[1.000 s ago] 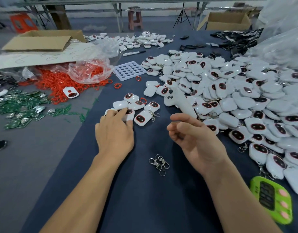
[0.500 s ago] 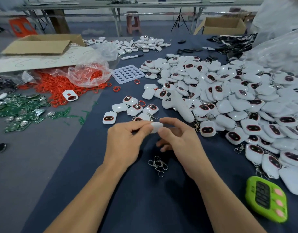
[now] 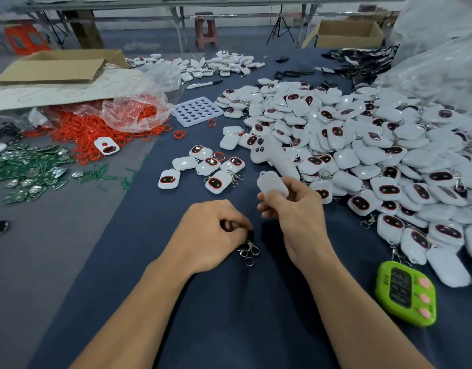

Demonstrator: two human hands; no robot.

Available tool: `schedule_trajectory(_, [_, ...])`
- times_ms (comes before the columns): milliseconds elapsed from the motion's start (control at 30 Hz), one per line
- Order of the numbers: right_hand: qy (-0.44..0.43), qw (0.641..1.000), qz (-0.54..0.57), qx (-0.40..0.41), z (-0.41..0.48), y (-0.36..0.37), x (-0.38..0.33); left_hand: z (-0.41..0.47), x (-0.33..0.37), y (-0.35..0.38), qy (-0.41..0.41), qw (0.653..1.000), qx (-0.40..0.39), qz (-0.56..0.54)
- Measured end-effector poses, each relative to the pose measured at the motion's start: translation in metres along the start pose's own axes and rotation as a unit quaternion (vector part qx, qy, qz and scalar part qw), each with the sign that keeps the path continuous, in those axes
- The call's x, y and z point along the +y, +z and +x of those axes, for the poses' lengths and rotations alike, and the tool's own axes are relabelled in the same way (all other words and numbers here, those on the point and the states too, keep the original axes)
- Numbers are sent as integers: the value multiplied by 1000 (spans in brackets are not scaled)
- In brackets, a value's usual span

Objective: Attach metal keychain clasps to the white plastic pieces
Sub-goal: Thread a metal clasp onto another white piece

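The right hand (image 3: pixel 301 222) is gripping a white piece (image 3: pixel 272 183) at centre frame, long axis tilting up-left; the left hand (image 3: pixel 208 235) is pinching the clasps (image 3: pixel 249 250) just below, the pile (image 3: pixel 376 145) crowding in from the right.

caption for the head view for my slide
Right hand holds a white plastic piece; left hand curls its fingers onto metal clasps on the blue table.

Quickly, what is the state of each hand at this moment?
Left hand: curled over the metal clasps; whether it grips one cannot be told.
Right hand: holding a white plastic piece.
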State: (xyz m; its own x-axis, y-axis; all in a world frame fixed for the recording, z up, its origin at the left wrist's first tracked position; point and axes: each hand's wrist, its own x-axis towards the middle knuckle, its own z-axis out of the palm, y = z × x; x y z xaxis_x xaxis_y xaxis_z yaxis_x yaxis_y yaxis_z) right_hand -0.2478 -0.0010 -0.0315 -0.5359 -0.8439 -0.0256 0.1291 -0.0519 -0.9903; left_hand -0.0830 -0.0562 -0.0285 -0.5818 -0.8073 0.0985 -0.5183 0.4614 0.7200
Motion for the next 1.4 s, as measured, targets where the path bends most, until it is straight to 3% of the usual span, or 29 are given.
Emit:
schedule_trajectory(67, [-6, 1000, 15, -2, -1, -1, -1, 1, 0, -2, -2, 999, -32, -8])
schedule_trajectory(533, [-16, 998, -46, -42, -3, 1, -1, 4, -1, -3, 22, 998, -51, 24])
schedule_trajectory(600, [-15, 998, -52, -45, -4, 2, -2, 4, -1, -2, 9, 999, -23, 21])
schedule_trajectory(733, [-36, 995, -72, -57, -5, 2, -2, 4, 1, 0, -51, 988, 143, -23])
schedule_trajectory(833, [-46, 991, -111, -61, -6, 3, -1, 7, -1, 1, -83, 973, 206, -66])
schedule_trajectory(1067, [-99, 970, -215, -63, -12, 7, 1, 0, 1, 8, 14, 977, 209, -48])
schedule_trajectory(1267, [-99, 972, -205, -62, -14, 6, -2, -2, 7, 11, 72, 969, 234, 19])
schedule_trajectory(1400, [-93, 982, -164, -28, -12, 7, -3, 1, 10, 11, 63, 963, 262, 19])
